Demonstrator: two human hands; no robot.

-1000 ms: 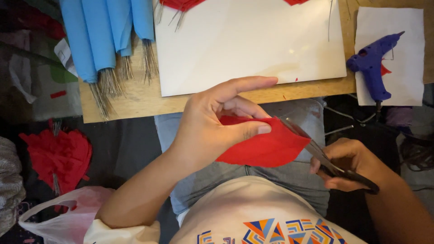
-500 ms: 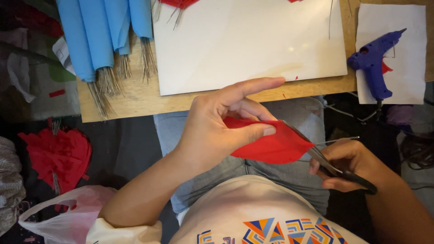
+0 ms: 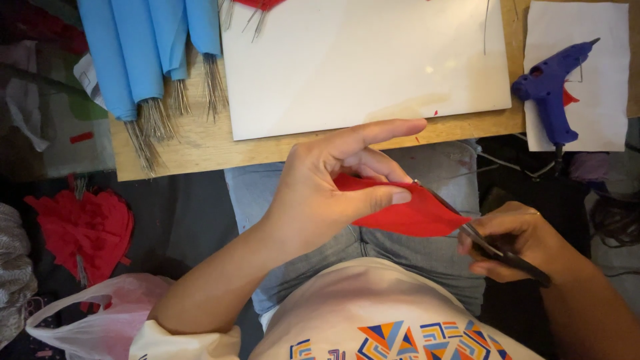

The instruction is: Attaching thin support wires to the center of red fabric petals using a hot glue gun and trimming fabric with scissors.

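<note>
We see only one package: a pale pink, see-through plastic bag (image 3: 87, 320) with a loop handle, lying slack on the floor at the lower left, just beside a heap of red paper pieces (image 3: 83, 230). We find no labels, signs or screens that we can tell apart anywhere else.

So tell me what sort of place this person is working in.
Probably a home craft corner. A blue glue gun lies on a low wooden table beside blue fabric rolls and a white board. The left hand pinches a red fabric piece while the right hand works scissors.
</note>
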